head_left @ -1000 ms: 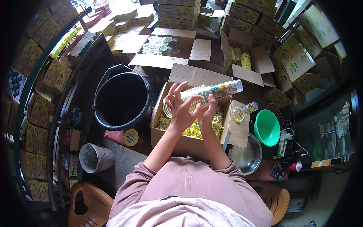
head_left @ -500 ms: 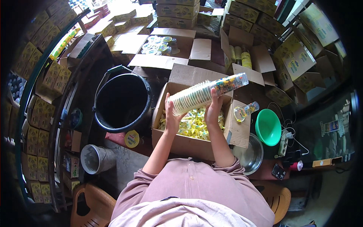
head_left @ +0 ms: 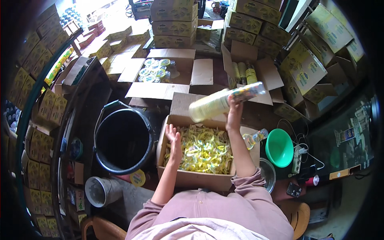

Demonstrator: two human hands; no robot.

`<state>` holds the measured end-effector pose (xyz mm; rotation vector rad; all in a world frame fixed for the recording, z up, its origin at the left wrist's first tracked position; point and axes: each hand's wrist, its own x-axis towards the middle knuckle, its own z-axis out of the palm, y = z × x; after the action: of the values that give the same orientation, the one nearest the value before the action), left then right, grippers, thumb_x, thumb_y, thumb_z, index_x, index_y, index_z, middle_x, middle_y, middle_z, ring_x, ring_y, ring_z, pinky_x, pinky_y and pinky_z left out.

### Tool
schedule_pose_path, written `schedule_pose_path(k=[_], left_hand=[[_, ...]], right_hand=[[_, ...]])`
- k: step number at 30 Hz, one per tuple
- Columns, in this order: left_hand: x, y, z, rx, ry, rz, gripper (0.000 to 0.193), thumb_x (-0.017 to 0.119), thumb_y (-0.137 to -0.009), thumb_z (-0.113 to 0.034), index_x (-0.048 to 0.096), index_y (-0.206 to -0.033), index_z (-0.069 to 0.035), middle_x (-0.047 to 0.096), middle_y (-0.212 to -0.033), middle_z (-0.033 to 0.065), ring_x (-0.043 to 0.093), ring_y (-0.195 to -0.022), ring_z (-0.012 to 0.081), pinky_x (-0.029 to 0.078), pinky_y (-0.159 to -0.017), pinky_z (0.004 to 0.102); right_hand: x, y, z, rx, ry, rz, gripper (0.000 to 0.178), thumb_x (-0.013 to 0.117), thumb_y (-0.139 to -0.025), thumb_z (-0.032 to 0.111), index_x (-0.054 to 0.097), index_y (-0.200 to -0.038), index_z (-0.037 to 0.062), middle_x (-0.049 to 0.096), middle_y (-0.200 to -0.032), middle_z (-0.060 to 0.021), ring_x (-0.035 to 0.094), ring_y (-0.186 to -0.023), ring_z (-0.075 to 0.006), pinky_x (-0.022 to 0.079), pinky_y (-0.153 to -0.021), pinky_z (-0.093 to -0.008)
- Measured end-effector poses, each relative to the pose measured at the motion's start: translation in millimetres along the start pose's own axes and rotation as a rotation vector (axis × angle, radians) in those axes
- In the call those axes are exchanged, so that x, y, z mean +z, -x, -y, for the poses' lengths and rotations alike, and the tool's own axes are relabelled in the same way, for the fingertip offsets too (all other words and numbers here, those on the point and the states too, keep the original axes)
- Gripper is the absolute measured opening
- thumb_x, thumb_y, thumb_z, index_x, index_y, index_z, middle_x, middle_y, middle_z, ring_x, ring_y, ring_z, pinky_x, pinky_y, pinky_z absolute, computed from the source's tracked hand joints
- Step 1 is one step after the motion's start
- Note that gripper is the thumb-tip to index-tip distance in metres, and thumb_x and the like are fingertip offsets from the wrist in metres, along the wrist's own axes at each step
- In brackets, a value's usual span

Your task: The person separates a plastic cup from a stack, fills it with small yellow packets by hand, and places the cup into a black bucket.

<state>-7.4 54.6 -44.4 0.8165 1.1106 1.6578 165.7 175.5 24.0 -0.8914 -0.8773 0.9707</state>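
My right hand [head_left: 234,114] grips a long stack of nested clear plastic cups [head_left: 210,105] near its printed end. The stack lies aslant in the air, its pale end toward the left. My left hand [head_left: 173,140] is empty, fingers apart, over the left side of an open carton [head_left: 196,179]. Small yellow-and-clear packets [head_left: 204,150] fill this carton. Beside its right edge lies a short printed cup stack [head_left: 256,137].
A black bucket [head_left: 98,148] stands left of the carton, with a grey bucket [head_left: 116,193] nearer me. Right are a green bowl [head_left: 280,148], a clear basin [head_left: 272,166] and a power strip [head_left: 296,161]. Beyond, open cartons [head_left: 158,90] hold cups; boxes [head_left: 174,28] are stacked behind.
My left hand has let go of the cup stack and moved down and left. My right hand alone holds the stack, now blurred by motion. The view has shifted, showing more packets.
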Motion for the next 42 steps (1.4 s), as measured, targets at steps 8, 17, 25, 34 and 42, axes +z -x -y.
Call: schedule_pose_path(k=[8,17,25,34,42], left_hand=[[-38,-1,-16,0.084,-0.181,-0.250,0.059,0.049,-0.085,-0.038,0.023,-0.128,-0.008,0.026,-0.131,0.0098,0.030,-0.117,0.0207,0.024,-0.097,0.0354],[-32,-13,-22,0.005,-0.322,0.135,0.043,0.039,-0.090,-0.037,0.036,-0.121,-0.007,0.045,-0.120,0.0102,0.047,-0.107,0.0184,0.039,-0.084,0.0292],[-4,-7,-14,-0.066,-0.354,0.192,0.041,0.052,-0.084,-0.015,0.035,-0.121,-0.005,0.045,-0.116,0.0095,0.047,-0.098,0.0164,0.039,-0.086,0.0300],[144,5,56,0.260,-0.671,0.842,0.088,0.076,-0.062,-0.032,0.025,-0.126,0.003,0.041,-0.120,0.0211,0.043,-0.110,0.0320,0.037,-0.092,0.0389],[211,8,111,0.405,-0.983,0.844,0.059,0.070,-0.067,-0.027,0.042,-0.116,-0.008,0.055,-0.106,0.0164,0.049,-0.103,0.0338,0.040,-0.085,0.0424]], right_hand=[[9,-116,-49,-0.457,0.646,0.035,0.058,0.069,-0.072,0.034,0.043,-0.110,-0.0017,0.051,-0.103,-0.0186,0.051,-0.097,-0.0314,0.039,-0.084,-0.0388],[-22,-150,-165,-0.227,1.069,0.128,0.062,0.073,-0.062,0.029,0.043,-0.109,0.0013,0.050,-0.105,-0.0187,0.051,-0.096,-0.0367,0.043,-0.083,-0.0419],[-13,-68,-59,-0.375,0.936,0.000,0.060,0.073,-0.062,0.019,0.046,-0.112,-0.0020,0.053,-0.107,-0.0206,0.050,-0.102,-0.0346,0.041,-0.088,-0.0375],[-179,182,64,-0.128,1.047,-0.290,0.029,0.063,-0.072,0.004,0.056,-0.100,0.0020,0.057,-0.093,-0.0100,0.056,-0.081,-0.0216,0.044,-0.070,-0.0304],[-273,249,61,0.191,1.093,-0.322,0.016,0.062,-0.073,0.009,0.062,-0.086,0.0003,0.061,-0.083,-0.0122,0.060,-0.076,-0.0243,0.046,-0.064,-0.0327]])
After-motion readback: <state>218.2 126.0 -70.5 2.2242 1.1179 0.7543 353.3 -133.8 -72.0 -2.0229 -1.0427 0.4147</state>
